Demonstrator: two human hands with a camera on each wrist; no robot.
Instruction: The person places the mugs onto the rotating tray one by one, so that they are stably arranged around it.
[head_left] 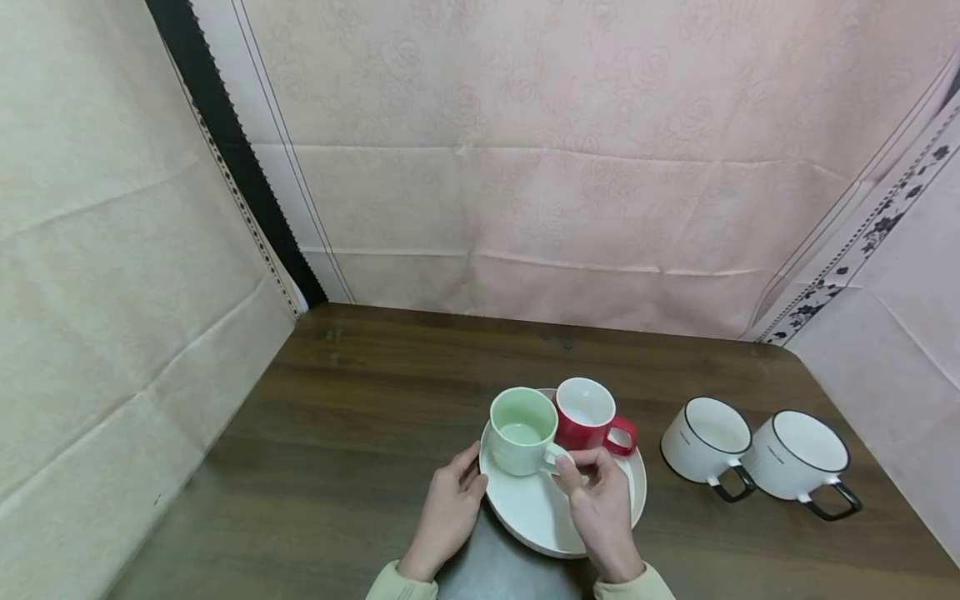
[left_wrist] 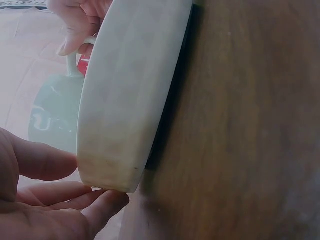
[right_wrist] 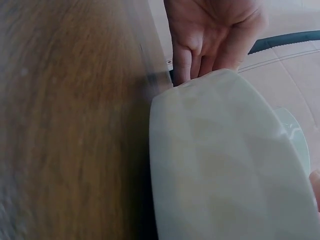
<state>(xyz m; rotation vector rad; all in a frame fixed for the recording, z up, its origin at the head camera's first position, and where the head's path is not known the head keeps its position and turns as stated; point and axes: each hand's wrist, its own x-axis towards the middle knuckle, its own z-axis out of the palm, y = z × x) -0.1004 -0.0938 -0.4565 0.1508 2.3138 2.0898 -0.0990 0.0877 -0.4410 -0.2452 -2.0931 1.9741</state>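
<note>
Right grip (head_left: 602,508) pinches the green mug (head_left: 521,437) by its handle (head_left: 553,455); my left grip (head_left: 450,504) rests loose against the plate (head_left: 534,512). I'd keep it slow, clear of the red mug (head_left: 583,423).

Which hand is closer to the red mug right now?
Right: the right hand pinches the green mug by its handle, just this side of the red mug. The left hand touches the plate at its left edge, beyond the green mug.

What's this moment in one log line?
left hand: touches plate; right hand: pinches green cup by handle; red cup: on plate
</note>
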